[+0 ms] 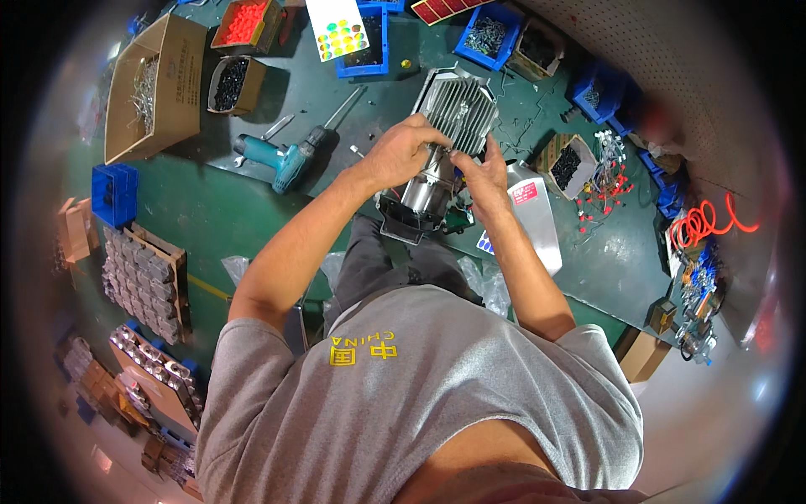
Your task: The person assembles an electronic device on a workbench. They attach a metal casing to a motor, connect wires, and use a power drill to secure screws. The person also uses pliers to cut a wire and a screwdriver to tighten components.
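On the near edge of the bench lies a machine with a finned metal housing [457, 109] at its far end. A shiny metal cylinder [426, 191] and a black base frame [403, 227] form its near end. My left hand [407, 151] reaches over the middle of the machine, fingers closed in a pinch where the fins meet the cylinder. Whatever is between those fingertips is too small to make out. My right hand [487, 176] grips the housing's right side, its thumb close to the left fingertips and its fingers along the edge.
A teal cordless drill [290, 164] with a long bit lies left of the machine, near a screwdriver [277, 126]. A silver cover panel [536, 214] rests at the right. Cardboard box [180, 92], blue bins [491, 34] and red-tipped wires [609, 181] surround the work area. A coiled orange hose [705, 225] hangs far right.
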Demonstrator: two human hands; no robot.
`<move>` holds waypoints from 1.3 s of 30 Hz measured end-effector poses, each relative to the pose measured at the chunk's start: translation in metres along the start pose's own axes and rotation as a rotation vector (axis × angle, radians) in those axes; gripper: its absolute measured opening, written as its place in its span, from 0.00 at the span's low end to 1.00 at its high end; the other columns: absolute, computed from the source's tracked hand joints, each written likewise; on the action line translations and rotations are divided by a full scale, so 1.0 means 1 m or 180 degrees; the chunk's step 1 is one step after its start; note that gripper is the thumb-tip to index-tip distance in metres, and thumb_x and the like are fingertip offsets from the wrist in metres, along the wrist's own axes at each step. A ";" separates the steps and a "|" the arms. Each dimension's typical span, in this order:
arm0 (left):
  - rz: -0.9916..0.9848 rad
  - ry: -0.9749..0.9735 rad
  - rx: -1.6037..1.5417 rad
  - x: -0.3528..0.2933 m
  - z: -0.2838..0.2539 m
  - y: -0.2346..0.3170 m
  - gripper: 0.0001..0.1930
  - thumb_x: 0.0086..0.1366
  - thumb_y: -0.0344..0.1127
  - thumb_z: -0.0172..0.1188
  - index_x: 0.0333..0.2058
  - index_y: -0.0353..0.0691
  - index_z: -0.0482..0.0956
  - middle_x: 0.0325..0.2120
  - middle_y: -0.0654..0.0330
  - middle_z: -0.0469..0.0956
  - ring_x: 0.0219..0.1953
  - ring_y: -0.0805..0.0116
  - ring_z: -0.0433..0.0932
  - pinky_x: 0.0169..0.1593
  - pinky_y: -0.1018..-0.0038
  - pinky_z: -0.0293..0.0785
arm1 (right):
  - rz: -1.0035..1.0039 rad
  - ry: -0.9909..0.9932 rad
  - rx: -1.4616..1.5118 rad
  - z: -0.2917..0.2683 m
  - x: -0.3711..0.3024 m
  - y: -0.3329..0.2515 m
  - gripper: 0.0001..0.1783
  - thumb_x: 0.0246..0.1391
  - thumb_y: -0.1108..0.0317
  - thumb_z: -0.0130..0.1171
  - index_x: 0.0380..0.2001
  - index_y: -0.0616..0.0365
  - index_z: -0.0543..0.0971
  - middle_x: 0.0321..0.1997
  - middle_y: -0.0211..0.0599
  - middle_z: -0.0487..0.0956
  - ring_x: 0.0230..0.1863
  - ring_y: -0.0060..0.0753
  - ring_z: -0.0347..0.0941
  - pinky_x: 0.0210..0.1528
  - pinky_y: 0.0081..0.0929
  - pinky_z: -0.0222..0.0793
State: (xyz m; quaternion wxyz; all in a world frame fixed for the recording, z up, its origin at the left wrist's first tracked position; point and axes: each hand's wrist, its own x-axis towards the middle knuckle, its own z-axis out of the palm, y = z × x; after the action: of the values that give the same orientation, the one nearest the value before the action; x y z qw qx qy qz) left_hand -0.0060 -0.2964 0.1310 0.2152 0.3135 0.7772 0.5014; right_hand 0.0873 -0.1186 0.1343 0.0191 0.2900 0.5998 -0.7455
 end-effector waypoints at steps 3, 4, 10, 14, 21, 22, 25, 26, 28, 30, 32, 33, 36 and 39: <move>-0.0171 0.0486 -0.0379 -0.011 0.002 0.005 0.19 0.59 0.16 0.53 0.45 0.36 0.85 0.34 0.55 0.75 0.33 0.62 0.77 0.40 0.69 0.73 | -0.0007 0.0130 -0.0027 0.003 0.001 0.002 0.51 0.52 0.77 0.67 0.74 0.71 0.50 0.51 0.46 0.81 0.44 0.29 0.81 0.46 0.26 0.79; -0.0183 0.0662 -0.0413 -0.016 0.003 0.002 0.18 0.59 0.16 0.53 0.45 0.36 0.85 0.34 0.55 0.76 0.33 0.63 0.77 0.40 0.70 0.73 | -0.0009 0.0169 -0.0033 0.004 0.001 0.003 0.51 0.52 0.77 0.67 0.74 0.70 0.51 0.51 0.46 0.81 0.44 0.29 0.81 0.46 0.26 0.79; -0.0406 0.1248 -0.0571 -0.051 0.002 0.001 0.17 0.59 0.15 0.53 0.43 0.35 0.85 0.34 0.56 0.79 0.36 0.65 0.80 0.41 0.73 0.75 | 0.0154 0.0112 -0.0076 0.008 -0.002 -0.003 0.45 0.54 0.77 0.65 0.73 0.67 0.56 0.57 0.41 0.79 0.53 0.31 0.77 0.59 0.29 0.72; -0.0256 0.1617 -0.0621 -0.070 0.004 -0.001 0.16 0.57 0.15 0.56 0.42 0.37 0.84 0.31 0.57 0.76 0.28 0.66 0.75 0.34 0.72 0.71 | 0.0134 0.0081 -0.0161 0.003 0.002 0.005 0.40 0.56 0.76 0.64 0.71 0.64 0.61 0.61 0.38 0.77 0.60 0.30 0.74 0.65 0.30 0.66; -0.0438 0.1529 -0.0785 -0.113 0.011 -0.009 0.17 0.55 0.14 0.56 0.41 0.36 0.84 0.32 0.56 0.77 0.29 0.67 0.77 0.34 0.73 0.73 | 0.0097 -0.0009 -0.0045 -0.004 0.006 0.010 0.42 0.55 0.79 0.64 0.72 0.65 0.60 0.62 0.38 0.77 0.61 0.31 0.73 0.67 0.31 0.65; -0.0458 0.1517 -0.0823 -0.116 0.012 -0.010 0.17 0.55 0.14 0.56 0.41 0.36 0.84 0.32 0.56 0.77 0.29 0.67 0.77 0.34 0.73 0.73 | 0.0110 -0.0016 -0.0082 -0.004 0.005 0.008 0.42 0.55 0.78 0.64 0.72 0.65 0.61 0.62 0.38 0.77 0.61 0.31 0.73 0.67 0.31 0.64; -0.0520 0.1458 -0.0821 -0.122 0.013 -0.018 0.17 0.55 0.14 0.56 0.41 0.36 0.84 0.32 0.56 0.77 0.29 0.66 0.77 0.34 0.73 0.73 | 0.0196 0.0022 -0.0214 -0.002 0.005 0.005 0.40 0.55 0.78 0.64 0.71 0.63 0.63 0.63 0.36 0.77 0.61 0.31 0.73 0.68 0.32 0.63; -0.0537 0.1436 -0.0813 -0.124 0.014 -0.019 0.17 0.55 0.14 0.56 0.41 0.36 0.84 0.32 0.56 0.77 0.28 0.66 0.77 0.33 0.73 0.73 | 0.0190 0.0008 -0.0222 -0.001 0.004 0.004 0.40 0.55 0.78 0.64 0.70 0.63 0.63 0.63 0.37 0.77 0.62 0.31 0.73 0.68 0.32 0.63; -0.0513 0.1425 -0.0810 -0.122 0.011 -0.020 0.17 0.55 0.14 0.56 0.41 0.36 0.84 0.32 0.56 0.77 0.28 0.66 0.77 0.34 0.73 0.74 | 0.0134 -0.0011 -0.0215 0.002 0.003 0.001 0.39 0.55 0.78 0.64 0.70 0.63 0.64 0.63 0.37 0.77 0.62 0.30 0.72 0.68 0.31 0.63; -0.0480 0.1394 -0.0801 -0.119 0.008 -0.019 0.17 0.55 0.15 0.56 0.41 0.36 0.84 0.32 0.56 0.77 0.28 0.66 0.77 0.34 0.72 0.74 | 0.0196 -0.0001 -0.0250 0.005 0.001 -0.004 0.42 0.55 0.77 0.64 0.72 0.65 0.61 0.65 0.38 0.75 0.63 0.31 0.72 0.69 0.32 0.62; -0.0440 0.1342 -0.0789 -0.113 0.005 -0.016 0.17 0.56 0.15 0.56 0.41 0.36 0.84 0.32 0.55 0.77 0.28 0.66 0.77 0.34 0.72 0.74 | 0.0224 0.0167 -0.0252 0.009 -0.001 -0.009 0.45 0.54 0.76 0.65 0.73 0.66 0.57 0.67 0.41 0.74 0.64 0.33 0.71 0.70 0.32 0.62; -0.0472 0.1265 -0.0777 -0.108 0.001 -0.012 0.16 0.57 0.14 0.56 0.42 0.36 0.84 0.34 0.56 0.79 0.31 0.67 0.78 0.36 0.73 0.74 | 0.0218 0.0341 -0.0232 0.013 -0.003 -0.009 0.47 0.54 0.75 0.66 0.74 0.67 0.55 0.68 0.42 0.72 0.65 0.35 0.70 0.70 0.32 0.61; -0.0285 0.1238 -0.0621 -0.089 -0.003 -0.004 0.16 0.58 0.14 0.57 0.42 0.36 0.84 0.33 0.56 0.79 0.30 0.67 0.78 0.35 0.73 0.74 | -0.0014 0.0660 -0.0679 0.024 -0.007 -0.018 0.57 0.49 0.67 0.73 0.75 0.70 0.51 0.73 0.52 0.65 0.73 0.45 0.61 0.74 0.36 0.56; -0.0166 0.1183 -0.0544 -0.076 -0.007 0.007 0.15 0.58 0.16 0.57 0.42 0.36 0.84 0.34 0.54 0.79 0.30 0.61 0.78 0.35 0.70 0.74 | -0.1686 0.0949 -0.2772 0.015 -0.008 -0.014 0.52 0.48 0.61 0.75 0.74 0.54 0.61 0.70 0.51 0.66 0.69 0.50 0.64 0.66 0.43 0.63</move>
State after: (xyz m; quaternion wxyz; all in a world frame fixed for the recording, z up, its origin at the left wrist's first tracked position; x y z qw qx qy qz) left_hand 0.0453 -0.3529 0.1416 0.1068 0.1760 0.7660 0.6090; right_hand 0.0824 -0.1313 0.1517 -0.1367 0.1966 0.9028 -0.3573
